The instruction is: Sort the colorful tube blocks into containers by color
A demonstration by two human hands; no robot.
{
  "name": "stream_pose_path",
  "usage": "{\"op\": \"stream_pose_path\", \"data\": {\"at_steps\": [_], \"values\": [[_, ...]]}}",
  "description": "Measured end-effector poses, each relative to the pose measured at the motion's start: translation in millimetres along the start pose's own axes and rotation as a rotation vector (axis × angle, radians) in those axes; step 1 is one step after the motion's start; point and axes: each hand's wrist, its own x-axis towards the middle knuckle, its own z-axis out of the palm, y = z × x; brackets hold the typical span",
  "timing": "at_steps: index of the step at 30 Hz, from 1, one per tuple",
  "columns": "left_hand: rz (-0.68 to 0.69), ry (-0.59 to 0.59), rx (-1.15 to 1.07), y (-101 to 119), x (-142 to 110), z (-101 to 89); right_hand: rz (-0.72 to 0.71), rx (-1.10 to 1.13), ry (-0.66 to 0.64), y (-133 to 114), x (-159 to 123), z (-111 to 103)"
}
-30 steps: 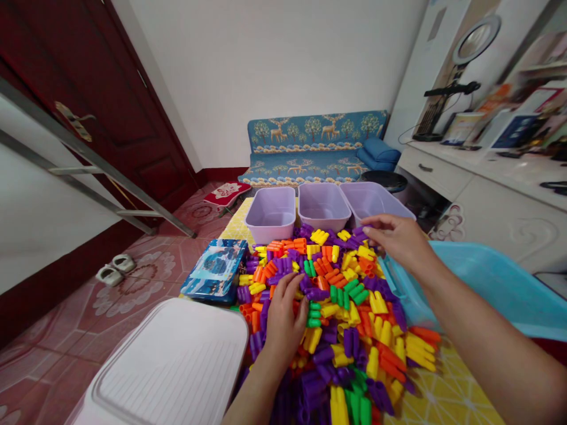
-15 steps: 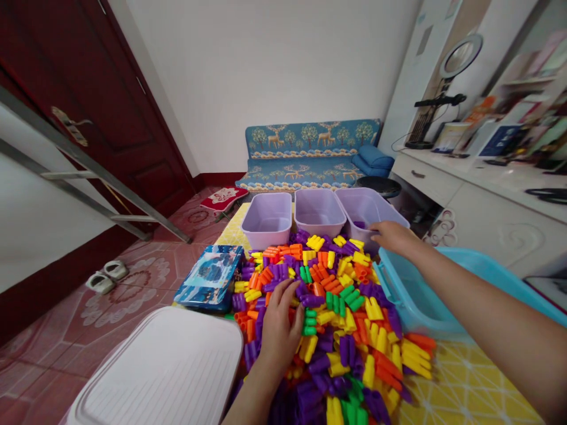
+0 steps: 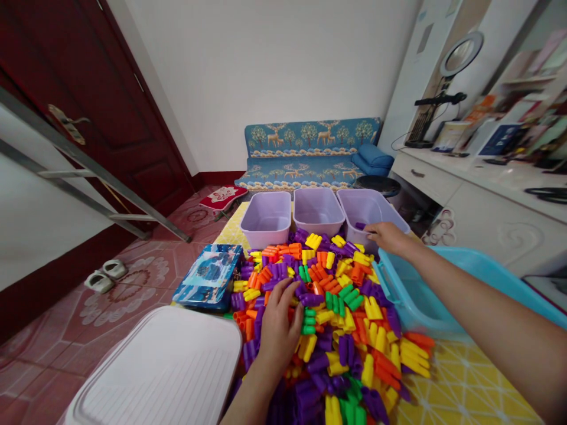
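A heap of plastic toy blocks (image 3: 341, 307), shaped like joined finger-like tubes in purple, yellow, orange and green, covers the middle of the table. My left hand (image 3: 281, 319) rests in the heap, fingers curled, with a purple block (image 3: 312, 299) between thumb and forefinger. Over the near edge of the right-hand lilac bin (image 3: 372, 206) is my right hand (image 3: 390, 239), its fingertips closed on another purple block (image 3: 360, 226). Part of that block is hidden by the fingers. The middle lilac bin (image 3: 319, 225) and left lilac bin (image 3: 266, 236) stand beside it.
A turquoise tub (image 3: 443, 316) stands right, under my right forearm. A blue picture case (image 3: 210, 276) and a white lid (image 3: 163, 366) lie left. Behind the table are a patterned sofa (image 3: 305, 168) and a black round stool (image 3: 378, 186). A ladder (image 3: 88, 162) leans left.
My right hand has shifted slightly left at the right-hand bin, the purple block at its fingertips. My left hand stays where it was in the heap.
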Motion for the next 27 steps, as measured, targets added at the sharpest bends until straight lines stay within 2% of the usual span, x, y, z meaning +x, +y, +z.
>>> {"op": "stream_pose_path", "data": {"at_steps": [6, 9, 11, 14, 19, 21, 24, 27], "values": [[0.007, 0.001, -0.013, -0.4, 0.0, 0.0, 0.006, -0.014, 0.079, -16.9, -9.0, -2.4], [0.003, -0.007, -0.008, -0.7, -1.0, 0.3, -0.024, -0.005, 0.205, -42.7, -25.9, -4.9], [0.004, -0.01, -0.003, -1.4, -1.4, 0.9, -0.124, 0.084, 0.303, -67.8, -44.1, -0.8], [0.018, -0.003, 0.001, -2.7, -1.1, 2.1, -0.252, 0.249, 0.279, -109.1, -78.0, 16.6], [0.03, 0.02, -0.004, -2.5, 0.2, 3.2, -0.185, 0.437, 0.115, -157.5, -125.8, 56.7], [0.029, 0.029, -0.011, -2.1, 0.0, 3.1, -0.194, 0.489, 0.114, -166.0, -134.7, 69.8], [0.029, 0.037, -0.014, -2.4, 0.0, 3.4, -0.195, 0.606, 0.178, -169.9, -138.9, 83.6], [0.035, 0.038, -0.013, -3.6, 1.0, 4.2, -0.075, 0.792, 0.263, -166.8, -140.3, 89.5]]}}
